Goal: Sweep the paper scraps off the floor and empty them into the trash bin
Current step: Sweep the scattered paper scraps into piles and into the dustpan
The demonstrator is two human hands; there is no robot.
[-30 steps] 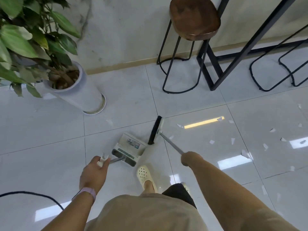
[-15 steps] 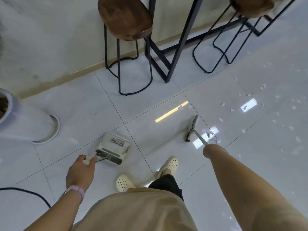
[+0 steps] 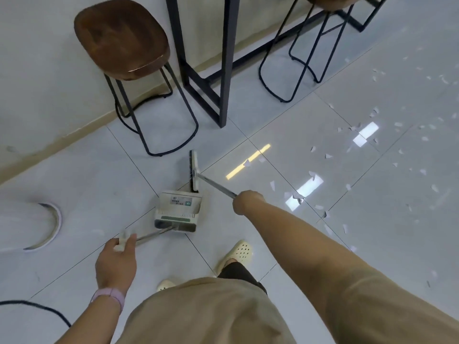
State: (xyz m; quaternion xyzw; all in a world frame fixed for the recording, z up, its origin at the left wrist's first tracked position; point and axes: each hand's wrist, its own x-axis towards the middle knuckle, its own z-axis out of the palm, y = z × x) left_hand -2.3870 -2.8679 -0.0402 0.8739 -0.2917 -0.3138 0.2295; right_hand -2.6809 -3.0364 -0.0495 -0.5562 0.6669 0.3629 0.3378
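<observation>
A white dustpan (image 3: 178,211) lies on the pale tiled floor in front of my feet. My left hand (image 3: 116,260) grips the white end of its metal handle. My right hand (image 3: 246,201) holds the metal handle of a broom. The broom head (image 3: 193,170) stands on the floor right at the dustpan's far edge. Several white paper scraps (image 3: 298,196) lie scattered over the floor to the right, out to the far right (image 3: 422,137). No trash bin is in view.
A wooden bar stool (image 3: 124,38) with black metal legs stands ahead on the left, beside a black table frame (image 3: 224,70) and a second stool (image 3: 310,45). A white plant pot (image 3: 29,224) sits at the left edge. A black cable (image 3: 37,306) crosses the bottom left.
The broom has swung back from the scraps on the right to the dustpan's far edge. My view has turned further right, so the pot has slid to the left edge.
</observation>
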